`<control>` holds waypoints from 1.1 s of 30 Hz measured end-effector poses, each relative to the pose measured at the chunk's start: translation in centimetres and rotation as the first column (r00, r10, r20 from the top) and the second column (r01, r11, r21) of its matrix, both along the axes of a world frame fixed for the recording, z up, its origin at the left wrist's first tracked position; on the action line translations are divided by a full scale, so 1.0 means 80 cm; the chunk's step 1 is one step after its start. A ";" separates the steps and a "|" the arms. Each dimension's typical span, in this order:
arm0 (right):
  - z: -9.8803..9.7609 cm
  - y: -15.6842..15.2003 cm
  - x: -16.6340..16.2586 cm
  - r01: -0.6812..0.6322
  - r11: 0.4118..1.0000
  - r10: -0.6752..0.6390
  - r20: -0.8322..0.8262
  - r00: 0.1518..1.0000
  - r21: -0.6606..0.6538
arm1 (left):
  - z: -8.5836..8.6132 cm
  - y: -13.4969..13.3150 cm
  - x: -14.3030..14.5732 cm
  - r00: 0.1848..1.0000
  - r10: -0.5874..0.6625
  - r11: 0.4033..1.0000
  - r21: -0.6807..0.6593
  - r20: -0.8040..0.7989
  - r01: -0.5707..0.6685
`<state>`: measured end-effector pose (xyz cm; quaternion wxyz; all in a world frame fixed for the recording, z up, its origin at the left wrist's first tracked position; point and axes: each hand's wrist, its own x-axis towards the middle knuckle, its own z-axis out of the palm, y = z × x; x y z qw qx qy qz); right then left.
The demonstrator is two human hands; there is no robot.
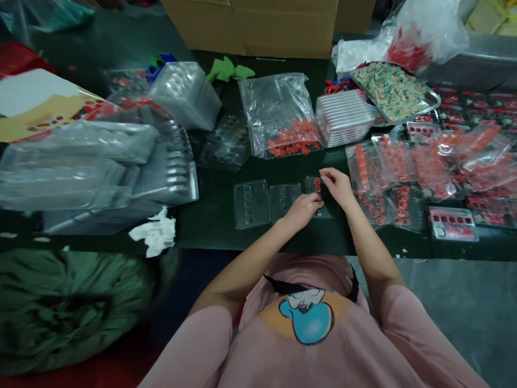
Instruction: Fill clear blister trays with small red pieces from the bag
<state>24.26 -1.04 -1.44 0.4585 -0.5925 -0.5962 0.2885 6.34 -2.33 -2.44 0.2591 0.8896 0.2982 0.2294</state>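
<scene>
Three clear plastic blister trays lie side by side on the dark green table near its front edge: a left tray, a middle tray and a right tray. Both hands work over the right tray. My left hand is curled, its fingertips pinched on a small red piece at the tray. My right hand bends over the tray's top end, with its fingers pinched by small red pieces set in the tray's pockets. A clear bag of small red pieces lies just beyond the trays.
Stacks of clear trays fill the left, another stack sits at centre right. Bags of red pieces and a filled tray lie right. A crumpled white tissue lies at the table edge. Cardboard boxes stand behind.
</scene>
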 end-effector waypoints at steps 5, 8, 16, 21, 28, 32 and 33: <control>-0.007 0.094 -0.014 -0.056 0.998 0.052 0.275 0.960 0.004 | -0.009 0.001 -0.002 1.000 -0.028 1.000 -0.011 0.015 0.028; -0.010 0.133 -0.024 -0.092 0.994 0.105 0.451 0.886 -0.050 | -0.015 0.002 -0.002 0.999 -0.025 1.000 -0.010 0.048 0.026; -0.007 0.144 -0.036 -0.018 0.994 0.071 0.531 0.844 -0.104 | -0.001 -0.006 -0.005 0.999 -0.030 0.999 -0.020 0.021 0.031; 0.002 0.106 -0.040 -0.132 0.976 0.133 -0.009 0.991 -0.172 | 0.015 0.000 -0.021 0.898 0.288 0.953 -0.196 0.332 -0.233; 0.016 0.025 -0.063 -0.311 0.937 0.180 -0.539 0.823 -0.162 | 0.024 0.035 -0.031 0.486 0.746 0.586 -0.796 0.456 -0.152; 0.019 0.003 -0.072 -0.222 0.970 0.163 -0.420 0.893 -0.094 | 0.026 0.034 -0.029 0.456 0.781 0.501 -0.864 0.426 -0.051; 0.021 -0.001 -0.073 -0.168 0.984 0.139 -0.340 0.930 -0.057 | 0.026 0.033 -0.028 0.455 0.784 0.494 -0.868 0.422 -0.048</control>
